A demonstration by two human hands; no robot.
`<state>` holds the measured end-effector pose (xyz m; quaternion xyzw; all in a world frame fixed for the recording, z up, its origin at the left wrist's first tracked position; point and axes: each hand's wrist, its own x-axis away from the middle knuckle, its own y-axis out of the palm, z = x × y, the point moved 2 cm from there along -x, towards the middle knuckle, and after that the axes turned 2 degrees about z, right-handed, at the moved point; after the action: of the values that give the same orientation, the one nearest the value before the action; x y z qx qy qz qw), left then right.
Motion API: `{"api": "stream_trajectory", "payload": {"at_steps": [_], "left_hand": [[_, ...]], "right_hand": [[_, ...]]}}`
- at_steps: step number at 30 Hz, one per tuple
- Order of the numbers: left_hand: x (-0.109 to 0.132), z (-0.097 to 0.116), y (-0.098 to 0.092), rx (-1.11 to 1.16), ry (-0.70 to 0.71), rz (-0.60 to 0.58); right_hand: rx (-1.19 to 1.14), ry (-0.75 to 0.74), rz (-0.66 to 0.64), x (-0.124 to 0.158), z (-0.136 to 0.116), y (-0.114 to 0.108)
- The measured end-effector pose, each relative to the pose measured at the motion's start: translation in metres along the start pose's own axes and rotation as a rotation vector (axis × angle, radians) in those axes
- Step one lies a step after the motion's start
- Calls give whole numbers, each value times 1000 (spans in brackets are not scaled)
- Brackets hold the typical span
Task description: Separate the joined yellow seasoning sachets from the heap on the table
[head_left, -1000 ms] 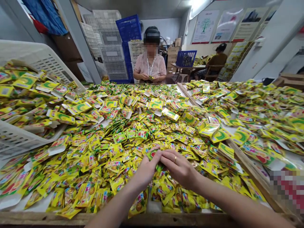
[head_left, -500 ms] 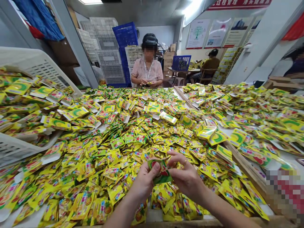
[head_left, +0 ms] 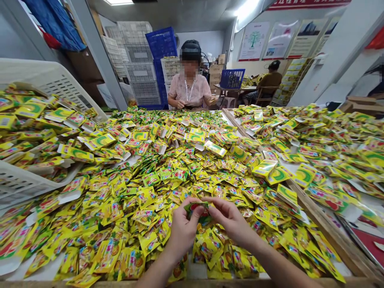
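Wood-edged table [head_left: 327, 224] w/ yellow sachets [head_left: 180, 172] heaped, white crate [head_left: 33, 74] tilted.

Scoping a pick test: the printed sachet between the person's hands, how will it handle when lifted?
The printed sachet pinched by the left hand and right hand looks light and floppy, likely bending under grip. Its glossy film may be slippery. Sachets overlap in the heap of sachets, so lifting one there might drag neighbours along.
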<state>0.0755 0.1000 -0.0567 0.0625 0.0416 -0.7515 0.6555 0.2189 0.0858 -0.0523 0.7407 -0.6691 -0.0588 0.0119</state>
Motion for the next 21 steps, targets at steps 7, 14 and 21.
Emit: {"api": "stream_trajectory", "payload": {"at_steps": [7,14,21], "left_hand": [[6,3,13,-4,-16,71],[4,3,22,-182,-77,46],[-44,23,35,-451,212,-259]], "right_hand": [[32,-35,341,-3,2,-6],[-206,43,291,9,-7,5],[-309,58,380,10,-15,-23]]}}
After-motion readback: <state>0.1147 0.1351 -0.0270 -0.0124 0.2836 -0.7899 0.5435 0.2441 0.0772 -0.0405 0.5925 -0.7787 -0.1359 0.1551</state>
